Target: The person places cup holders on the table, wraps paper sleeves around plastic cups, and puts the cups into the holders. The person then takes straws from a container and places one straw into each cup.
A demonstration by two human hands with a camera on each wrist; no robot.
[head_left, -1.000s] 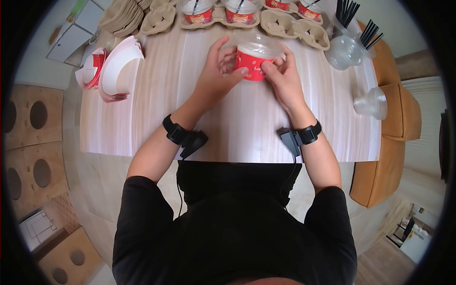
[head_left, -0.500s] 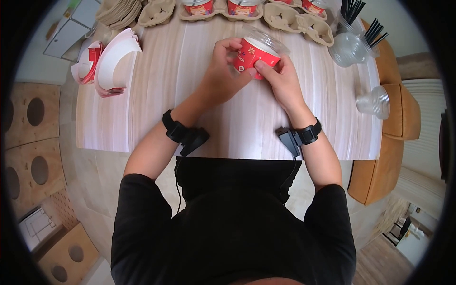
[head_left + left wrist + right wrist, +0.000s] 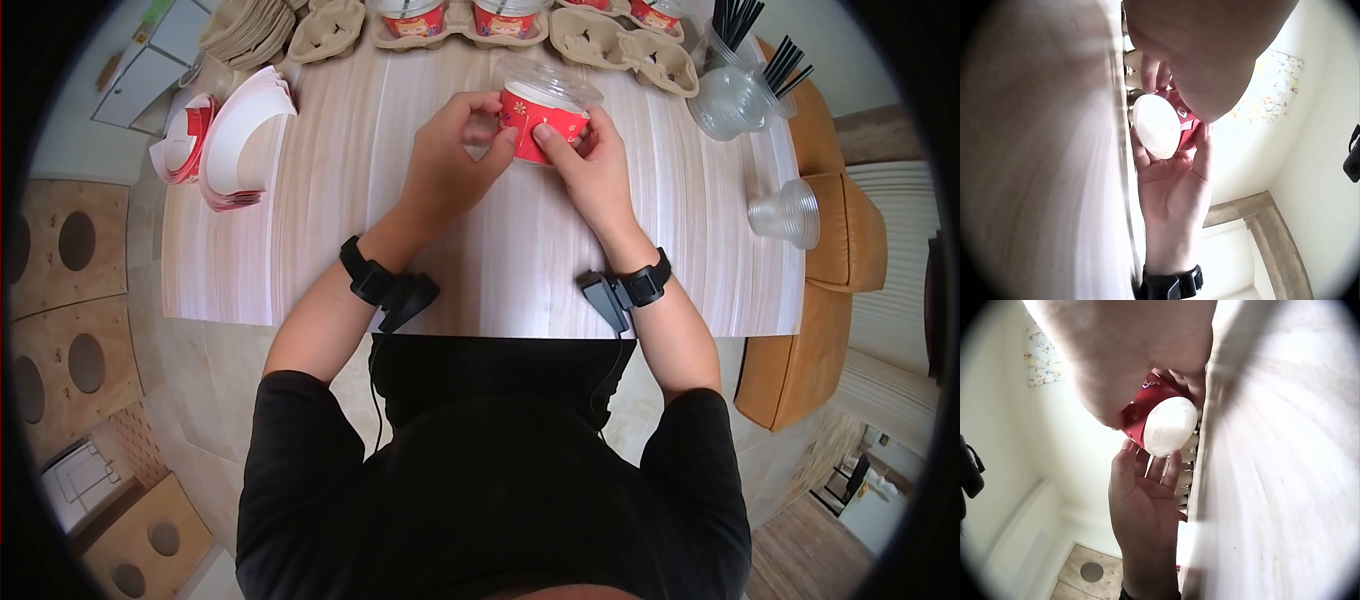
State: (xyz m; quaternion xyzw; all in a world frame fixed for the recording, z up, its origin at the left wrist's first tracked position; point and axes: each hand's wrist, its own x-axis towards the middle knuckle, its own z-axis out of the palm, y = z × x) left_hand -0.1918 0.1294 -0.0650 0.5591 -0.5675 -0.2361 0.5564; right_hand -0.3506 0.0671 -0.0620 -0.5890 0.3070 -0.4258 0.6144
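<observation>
In the head view a clear plastic cup [image 3: 545, 105] with a clear lid and a red printed paper sleeve [image 3: 533, 118] is held between both hands over the table. My right hand [image 3: 598, 180] grips its right side, thumb pressed on the sleeve's front and fingers behind. At the left edge of the sleeve, my left hand [image 3: 445, 155] has its thumb and forefinger curled in on the cup. The left wrist view shows the cup's white underside [image 3: 1155, 127], raised off the tabletop and tilted toward the camera. The right wrist view shows that same base [image 3: 1171, 427].
Cardboard cup carriers [image 3: 625, 50] line the back, some holding red-sleeved cups [image 3: 414, 20]. Stacked curved paper sleeves [image 3: 230, 150] lie at left. Nested clear cups [image 3: 785, 215] lie on their side at right, with clear lids [image 3: 728, 105] and black straws [image 3: 785, 68] behind.
The cup has been turned, bringing another part of the sleeve's print to the front. It leaned right half a second ago and stands straighter now. My left fingers have shifted to the sleeve's left edge.
</observation>
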